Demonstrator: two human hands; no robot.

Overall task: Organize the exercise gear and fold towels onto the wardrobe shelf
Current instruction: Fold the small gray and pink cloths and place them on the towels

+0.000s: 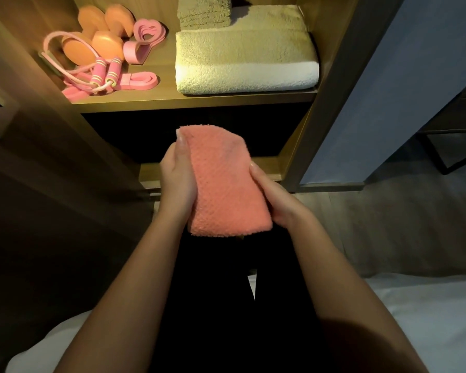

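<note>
I've got the folded pink towel in both hands, out in front of the wardrobe, nearer me than the lit shelf & not touching it. L hand grips its left edge, thumb on top by the far corner, fingers curled under. R hand grips the right edge nearer me, thumb on top. On the shelf, right side: big white towel w/ a smaller towel on its far end. Left side: orange dumbbells, pink jump rope, pink bands.
</note>
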